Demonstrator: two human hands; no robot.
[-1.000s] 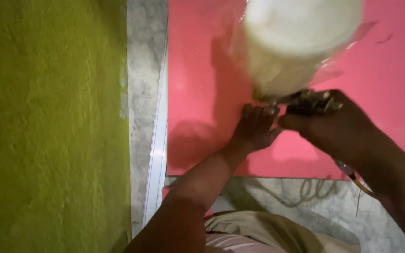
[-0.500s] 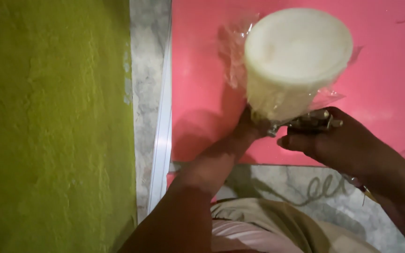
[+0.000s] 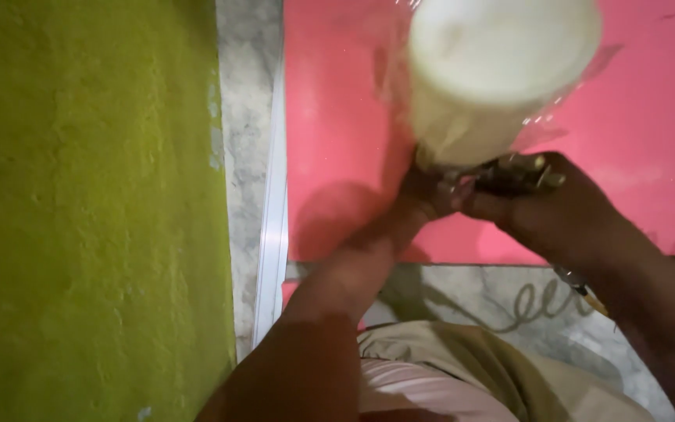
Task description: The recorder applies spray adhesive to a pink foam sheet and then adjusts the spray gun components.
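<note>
Head view: right hand [image 3: 564, 215] fingers wrapped shut on spray gun [image 3: 509, 176], its white cup [image 3: 501, 78] above the pink panel [image 3: 337, 117]. Left hand [image 3: 423, 199] touches the gun's front; grip unclear. Seems mid-adjustment; steady aim needed next.

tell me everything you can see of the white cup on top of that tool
The cup is a round, cream-white, plastic-looking pot, seen from above and blurred, with a flat closed top and sides narrowing downward. Clear wrinkled film hangs around it. It sits upright on a dark metal spray tool, over a pink panel. The right hand grips the tool; the left hand touches just under the cup.
</note>
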